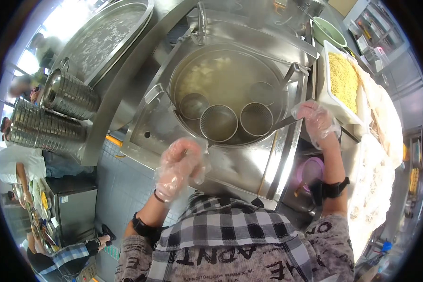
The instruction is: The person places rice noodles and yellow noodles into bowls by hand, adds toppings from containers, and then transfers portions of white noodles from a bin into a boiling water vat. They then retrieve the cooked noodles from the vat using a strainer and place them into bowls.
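Observation:
A large round pot [173, 82] of cloudy water is set into the steel cooking station, with pale chunks [199, 77] in it. Clear plastic gloves cover both hands. My right hand [317, 121] is closed on the flat handle of a noodle strainer [257, 119], whose basket sits at the pot's near right. Curled fingers of my left hand [179, 164] grip the handle of the middle noodle strainer [219, 123]; most of that handle is hidden. Another strainer [194, 106] hangs at the pot's left, and one more [262, 93] lies sunk at the right.
A white tub [332, 110] of yellow noodles stands right of the pot, before a green basin [329, 32]. Stacked metal bowls [47, 127] and a wide pan [143, 23] are at left. A pink bucket [310, 171] is low right. Other people stand at far left.

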Demonstrator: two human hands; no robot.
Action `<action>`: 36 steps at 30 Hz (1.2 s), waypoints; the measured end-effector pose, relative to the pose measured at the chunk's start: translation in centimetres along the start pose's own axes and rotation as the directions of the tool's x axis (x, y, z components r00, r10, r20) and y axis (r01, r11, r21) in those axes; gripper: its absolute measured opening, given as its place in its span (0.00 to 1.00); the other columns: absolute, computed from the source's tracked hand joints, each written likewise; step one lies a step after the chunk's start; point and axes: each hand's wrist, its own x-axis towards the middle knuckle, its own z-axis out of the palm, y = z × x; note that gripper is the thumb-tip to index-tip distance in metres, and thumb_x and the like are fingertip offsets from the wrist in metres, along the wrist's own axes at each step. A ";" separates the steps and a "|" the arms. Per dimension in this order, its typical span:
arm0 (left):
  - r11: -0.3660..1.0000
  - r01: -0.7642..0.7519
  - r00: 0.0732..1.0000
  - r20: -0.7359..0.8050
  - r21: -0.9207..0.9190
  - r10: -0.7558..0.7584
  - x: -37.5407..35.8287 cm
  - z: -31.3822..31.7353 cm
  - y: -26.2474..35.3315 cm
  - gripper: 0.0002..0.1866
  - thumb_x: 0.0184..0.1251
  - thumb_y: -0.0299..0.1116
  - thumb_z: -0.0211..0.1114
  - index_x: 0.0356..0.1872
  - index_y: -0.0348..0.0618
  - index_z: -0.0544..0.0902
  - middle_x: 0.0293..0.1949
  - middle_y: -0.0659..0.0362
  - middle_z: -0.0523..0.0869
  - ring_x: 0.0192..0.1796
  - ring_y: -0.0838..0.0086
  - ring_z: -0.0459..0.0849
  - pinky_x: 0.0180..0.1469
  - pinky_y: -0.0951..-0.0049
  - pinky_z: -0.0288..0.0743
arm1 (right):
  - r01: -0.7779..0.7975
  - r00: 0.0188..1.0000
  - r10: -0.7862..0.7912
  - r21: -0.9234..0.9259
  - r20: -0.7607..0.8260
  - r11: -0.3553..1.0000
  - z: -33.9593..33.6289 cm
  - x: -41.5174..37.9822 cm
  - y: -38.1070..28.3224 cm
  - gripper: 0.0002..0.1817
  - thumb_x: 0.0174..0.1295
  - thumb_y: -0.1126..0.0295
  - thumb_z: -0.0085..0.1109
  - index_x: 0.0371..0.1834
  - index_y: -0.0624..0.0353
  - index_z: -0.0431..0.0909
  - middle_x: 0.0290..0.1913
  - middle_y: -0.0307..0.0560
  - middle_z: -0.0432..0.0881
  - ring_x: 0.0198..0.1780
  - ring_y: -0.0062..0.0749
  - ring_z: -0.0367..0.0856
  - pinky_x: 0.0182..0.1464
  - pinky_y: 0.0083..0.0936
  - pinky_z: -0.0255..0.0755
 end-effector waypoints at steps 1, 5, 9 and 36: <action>1.000 -0.006 1.000 -0.003 0.001 0.006 0.1 0.4 0.1 0.05 0.61 0.24 0.54 0.37 0.41 0.74 0.29 0.59 0.77 0.21 0.78 0.73 0.20 0.79 0.66 | 0.006 1.000 -0.006 0.001 -0.002 1.000 -0.2 0.4 0.3 0.14 0.44 0.82 0.48 0.29 0.52 0.79 0.35 0.45 0.79 0.40 0.39 0.77 0.41 0.28 0.73; 0.997 0.067 0.997 -0.025 -0.037 -0.068 1.9 2.3 0.3 0.07 0.67 0.31 0.50 0.41 0.41 0.72 0.22 0.60 0.75 0.22 0.78 0.72 0.22 0.79 0.65 | 0.031 0.998 -0.031 0.007 0.046 1.000 0.6 1.1 1.0 0.07 0.49 0.77 0.49 0.27 0.54 0.77 0.37 0.46 0.77 0.39 0.42 0.75 0.42 0.32 0.70; 0.998 -0.043 0.996 0.077 -0.039 0.046 3.6 2.6 -1.6 0.10 0.69 0.36 0.47 0.44 0.42 0.69 0.21 0.60 0.74 0.25 0.78 0.72 0.26 0.81 0.65 | 0.035 0.997 -0.024 -0.155 0.071 0.987 4.9 0.5 2.9 0.08 0.52 0.76 0.48 0.30 0.54 0.77 0.38 0.49 0.77 0.43 0.42 0.75 0.46 0.31 0.69; -0.366 -0.123 0.824 0.300 0.922 0.480 15.5 -8.0 5.5 0.18 0.56 0.41 0.53 0.50 0.59 0.75 0.45 0.53 0.79 0.51 0.59 0.75 0.52 0.64 0.69 | -0.489 0.839 0.541 0.508 0.052 0.709 8.0 -1.6 -8.1 0.21 0.51 0.67 0.59 0.50 0.54 0.71 0.32 0.41 0.79 0.32 0.26 0.78 0.34 0.20 0.71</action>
